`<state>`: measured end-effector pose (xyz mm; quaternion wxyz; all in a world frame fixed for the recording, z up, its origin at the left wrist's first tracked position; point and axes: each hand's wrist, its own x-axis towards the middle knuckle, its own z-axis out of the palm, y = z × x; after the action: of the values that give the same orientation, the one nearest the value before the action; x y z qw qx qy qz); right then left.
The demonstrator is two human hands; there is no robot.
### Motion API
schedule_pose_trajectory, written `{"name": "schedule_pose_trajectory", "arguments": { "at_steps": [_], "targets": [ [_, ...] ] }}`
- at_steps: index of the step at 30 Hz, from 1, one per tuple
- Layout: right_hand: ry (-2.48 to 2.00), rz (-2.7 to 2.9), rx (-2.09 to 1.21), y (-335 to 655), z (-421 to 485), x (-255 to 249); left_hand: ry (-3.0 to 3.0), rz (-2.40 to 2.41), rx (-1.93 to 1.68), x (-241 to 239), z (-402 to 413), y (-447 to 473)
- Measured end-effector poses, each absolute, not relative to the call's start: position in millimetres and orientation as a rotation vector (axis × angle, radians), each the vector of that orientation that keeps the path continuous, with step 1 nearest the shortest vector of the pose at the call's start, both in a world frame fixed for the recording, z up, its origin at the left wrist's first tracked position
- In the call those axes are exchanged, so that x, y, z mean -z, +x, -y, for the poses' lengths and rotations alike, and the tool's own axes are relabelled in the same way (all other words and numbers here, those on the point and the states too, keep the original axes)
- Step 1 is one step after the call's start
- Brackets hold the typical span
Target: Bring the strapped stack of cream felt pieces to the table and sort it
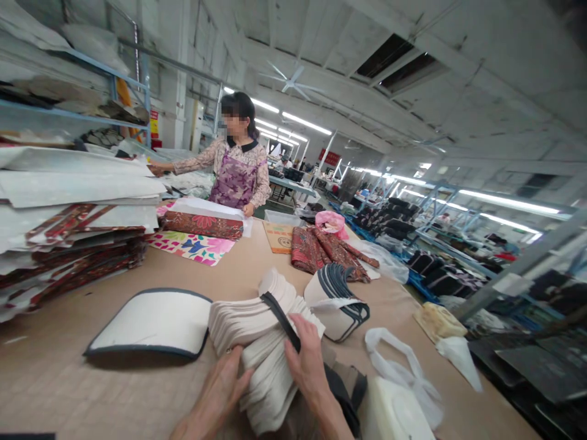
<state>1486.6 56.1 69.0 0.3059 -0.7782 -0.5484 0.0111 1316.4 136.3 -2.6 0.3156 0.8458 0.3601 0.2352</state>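
Stretching away under fluorescent strips, a long brown worktable [68, 373] inside a factory hall. Lying at 6 o'clock, a fanned stack of white pieces [257, 342], long axis running from 11 toward 5 o'clock, crossed by a dark strap [280, 319]. Pressing its near edge, left hand [220, 391], fingers together; gripping the strap side, right hand [308, 366], fingers clamped. Resting at 9 o'clock, 1 trimmed white panel [151, 321]; at 1 o'clock, bound panels [337, 302]. Standing at 12 o'clock, a co-worker [236, 174] handling patterned fabric [202, 224].
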Motion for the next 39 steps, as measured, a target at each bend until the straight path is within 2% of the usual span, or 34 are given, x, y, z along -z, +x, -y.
{"name": "schedule_pose_trajectory", "arguments": {
  "at_steps": [7,14,19,23,26,31,35,39],
  "targets": [
    [-2.207,1.244,0.077,1515,-77,-35,2.272,-0.846,-0.389,-9,-153,1315],
    [-2.179,1.143,0.020,1516,-81,-38,2.283,-0.855,-0.282,-21,-154,1312],
    [-2.117,1.065,-0.089,1521,-78,-56,2.223,-0.851,-0.342,-21,-153,1311],
    [-2.071,0.996,-0.182,1532,-35,-92,2.205,-0.834,-0.385,-13,-154,1312],
    [-2.118,0.826,-0.091,1531,17,-101,2.266,-0.789,-0.342,-18,-161,1308],
    [-2.195,0.587,0.016,1507,87,-65,2.481,-0.728,-0.163,-86,-163,1311],
    [-2.120,0.411,0.071,1475,106,-50,2.461,-0.256,-0.293,-132,-127,1354],
    [-1.971,0.500,0.117,1432,101,-59,2.405,0.289,-0.159,-117,-80,1411]
  ]
}}
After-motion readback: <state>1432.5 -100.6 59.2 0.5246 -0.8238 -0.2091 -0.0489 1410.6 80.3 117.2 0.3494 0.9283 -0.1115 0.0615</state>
